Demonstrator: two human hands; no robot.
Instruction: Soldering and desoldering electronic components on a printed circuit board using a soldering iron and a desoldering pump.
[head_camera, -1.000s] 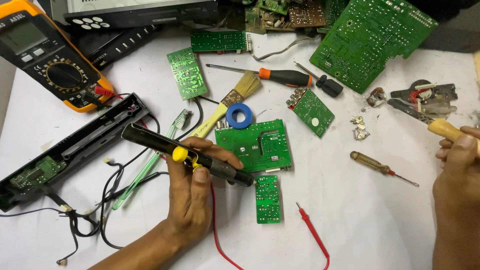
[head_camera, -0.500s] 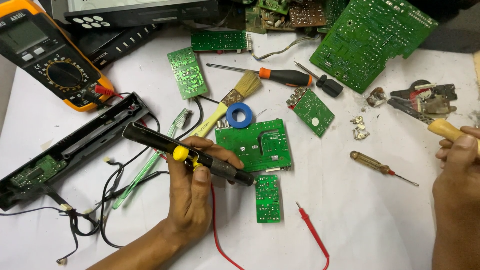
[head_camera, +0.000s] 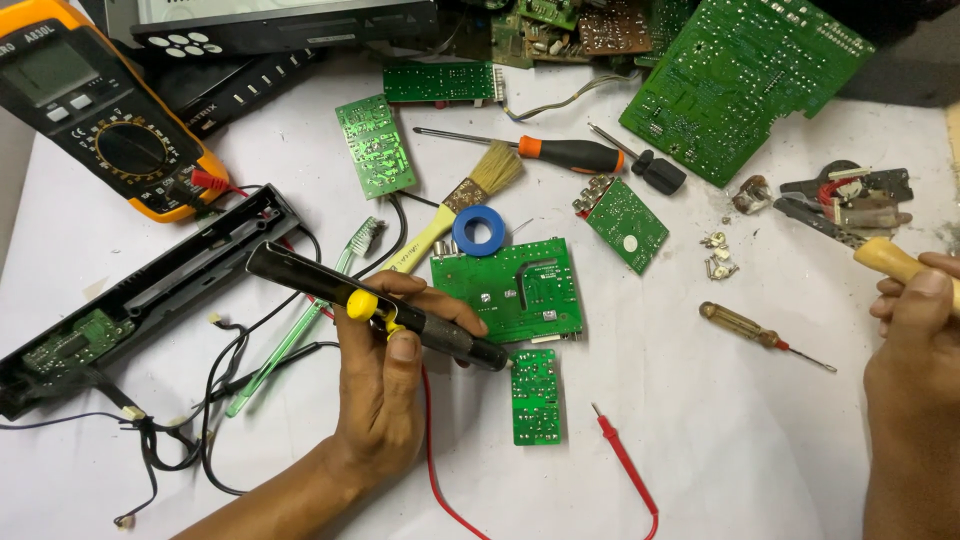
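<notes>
The left hand (head_camera: 385, 390) has its grip closed around a black soldering tool (head_camera: 375, 305) with a yellow button, thumb pressed beside the button; the tool is held tilted above the desk (head_camera: 720, 440), just left of the central green circuit board (head_camera: 510, 290). The right hand (head_camera: 915, 340) is closed on a wooden handle (head_camera: 890, 260) at the desk's right edge. Two screwdrivers lie on the desk: one orange-and-black (head_camera: 560, 152), one amber (head_camera: 745, 325). One blue tape ring (head_camera: 478, 230) lies beside one brush (head_camera: 460, 205). One orange multimeter (head_camera: 95, 110) sits at the upper left.
</notes>
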